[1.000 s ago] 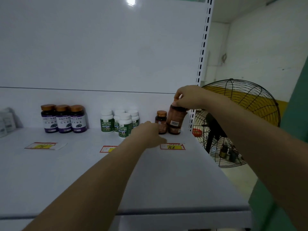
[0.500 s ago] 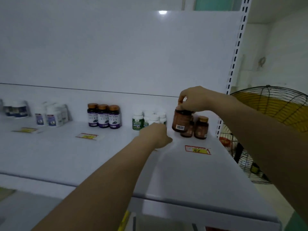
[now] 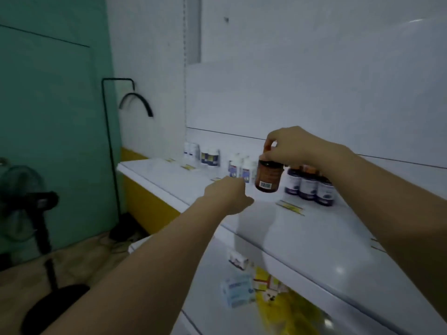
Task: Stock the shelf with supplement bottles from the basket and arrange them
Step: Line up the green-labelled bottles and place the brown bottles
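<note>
White shelf (image 3: 314, 238) by a green wall (image 3: 48, 117), w/ a black fan (image 3: 24, 189) on the floor. R hand (image 3: 292, 146) pinches the brown bottle (image 3: 268, 177) by its cap, up over the shelf's middle. It has a barcode (image 3: 265, 185); words too blurry. L hand (image 3: 226, 197) is curled up near the front edge, holding nothing. 3 dark bottles (image 3: 308, 187) stand by the back edge.

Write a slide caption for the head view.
Right hand holds an amber supplement bottle by its cap over the shelf.
</note>
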Action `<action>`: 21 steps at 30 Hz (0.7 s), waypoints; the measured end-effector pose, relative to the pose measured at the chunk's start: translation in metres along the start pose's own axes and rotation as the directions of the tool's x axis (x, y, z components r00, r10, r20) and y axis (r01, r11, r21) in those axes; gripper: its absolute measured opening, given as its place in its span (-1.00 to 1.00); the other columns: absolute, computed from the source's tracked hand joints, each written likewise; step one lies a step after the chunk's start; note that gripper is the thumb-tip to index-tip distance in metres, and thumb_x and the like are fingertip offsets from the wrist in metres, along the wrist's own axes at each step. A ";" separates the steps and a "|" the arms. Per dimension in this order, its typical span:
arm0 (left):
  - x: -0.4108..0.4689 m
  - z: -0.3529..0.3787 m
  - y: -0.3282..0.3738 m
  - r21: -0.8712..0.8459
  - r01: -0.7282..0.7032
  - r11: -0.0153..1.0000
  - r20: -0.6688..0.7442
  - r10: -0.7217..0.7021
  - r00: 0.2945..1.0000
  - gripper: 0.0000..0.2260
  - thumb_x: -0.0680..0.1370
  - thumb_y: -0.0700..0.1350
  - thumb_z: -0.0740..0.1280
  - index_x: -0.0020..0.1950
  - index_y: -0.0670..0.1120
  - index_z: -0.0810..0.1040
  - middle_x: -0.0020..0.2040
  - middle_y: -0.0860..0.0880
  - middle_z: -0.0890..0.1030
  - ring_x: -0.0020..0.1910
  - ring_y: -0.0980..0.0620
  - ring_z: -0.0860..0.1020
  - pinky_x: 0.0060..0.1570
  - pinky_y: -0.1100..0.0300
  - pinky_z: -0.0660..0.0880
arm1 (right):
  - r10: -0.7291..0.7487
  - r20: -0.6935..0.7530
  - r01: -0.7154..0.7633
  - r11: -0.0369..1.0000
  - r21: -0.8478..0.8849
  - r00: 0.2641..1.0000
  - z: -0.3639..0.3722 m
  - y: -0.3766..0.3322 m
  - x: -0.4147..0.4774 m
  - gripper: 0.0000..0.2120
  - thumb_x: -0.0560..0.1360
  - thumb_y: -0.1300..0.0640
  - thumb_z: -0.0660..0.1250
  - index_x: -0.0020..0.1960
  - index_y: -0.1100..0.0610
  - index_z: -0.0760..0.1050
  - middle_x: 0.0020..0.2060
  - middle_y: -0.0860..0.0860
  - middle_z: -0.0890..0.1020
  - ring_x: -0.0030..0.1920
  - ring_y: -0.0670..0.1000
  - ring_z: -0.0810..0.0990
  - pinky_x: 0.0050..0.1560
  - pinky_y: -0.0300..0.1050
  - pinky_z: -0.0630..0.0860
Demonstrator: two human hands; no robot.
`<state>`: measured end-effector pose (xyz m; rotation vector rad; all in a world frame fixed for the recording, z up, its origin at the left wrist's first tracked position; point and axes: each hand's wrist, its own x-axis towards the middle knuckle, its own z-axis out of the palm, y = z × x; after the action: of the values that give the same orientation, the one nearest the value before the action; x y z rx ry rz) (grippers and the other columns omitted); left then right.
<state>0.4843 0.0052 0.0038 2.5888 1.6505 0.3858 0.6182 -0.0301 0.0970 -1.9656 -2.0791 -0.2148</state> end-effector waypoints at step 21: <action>-0.055 -0.023 -0.458 0.093 0.646 0.757 -0.083 -0.641 0.763 -0.71 0.56 0.07 0.25 -0.07 -0.17 0.45 -0.22 -0.07 0.46 -0.20 -0.08 0.50 -0.21 0.11 0.46 | -0.597 0.086 0.568 0.791 0.226 0.797 0.182 -0.403 0.225 -0.65 0.51 -0.04 0.32 0.14 0.20 0.54 0.05 0.13 0.59 0.01 0.09 0.53 -0.09 -0.11 0.48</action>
<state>0.0511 0.1506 -0.0630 1.8775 2.4901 0.3037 0.1909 0.2101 0.0214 -1.2054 -2.6514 0.0241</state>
